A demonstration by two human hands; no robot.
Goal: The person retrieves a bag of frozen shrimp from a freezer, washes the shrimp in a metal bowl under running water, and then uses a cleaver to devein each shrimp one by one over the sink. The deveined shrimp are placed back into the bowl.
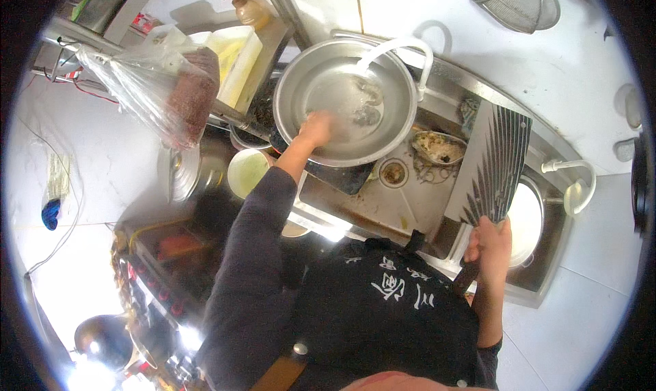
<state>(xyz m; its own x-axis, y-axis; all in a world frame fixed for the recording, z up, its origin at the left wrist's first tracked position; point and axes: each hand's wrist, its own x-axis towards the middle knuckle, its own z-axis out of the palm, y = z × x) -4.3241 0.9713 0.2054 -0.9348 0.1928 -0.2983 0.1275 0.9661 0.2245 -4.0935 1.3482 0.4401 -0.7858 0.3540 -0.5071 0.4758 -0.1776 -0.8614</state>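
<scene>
My right hand [489, 242] grips a wide cleaver [497, 160] near the base of its blade, which is light along one side and dark-streaked along the other. The blade points away from me over the right part of the sink. My left hand [318, 127], blurred, reaches over the near left rim into a round stainless steel basin [292, 94]. Whether its fingers hold anything I cannot tell. Shallow water [366, 104] ripples in the basin, beneath the spout of a white curved faucet [410, 42].
The metal sink [374, 211] holds a drain [393, 173] and a dish of food scraps [438, 147]. A white-filled round container [525, 222] stands right, near a second faucet [584, 165]. Left are a hanging plastic bag [189, 94], a pale green tub [248, 170] and a pump bottle [251, 12].
</scene>
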